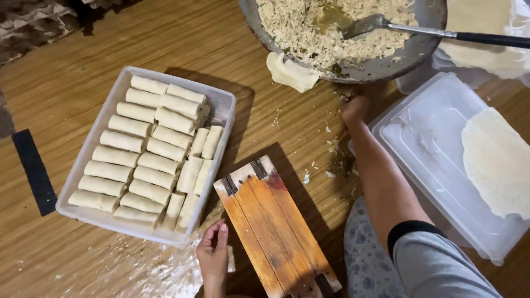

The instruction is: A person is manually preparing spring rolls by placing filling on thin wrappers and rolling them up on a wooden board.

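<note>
The left hand rests at the near edge of the view, fingers laid together and nearly flat, holding nothing; they press on or just beside the near left corner of the hinged wooden board. The board lies immediately to the right of these fingers, its long axis running away from them on a diagonal, from the hinged end further off and to the left down to the near right. Just ahead and left of the fingers, touching the board's far corner or nearly so, sits the white plastic tray, packed with pale rolled spring rolls; most lie crosswise in two columns, a few stand lengthwise along the tray's right side.

The right hand reaches much further out, the arm stretched across the wooden floor. Its fingers are curled down at the floor just below the rim of the metal pan; whether they pinch anything, I cannot tell. Directly left of these fingers and slightly beyond, a folded wrapper hangs off the pan's edge; the right hand is by far the nearer to it. Beyond lie shredded filling and a spoon. To the right of that arm, a clear lid carries a round wrapper sheet.
</note>
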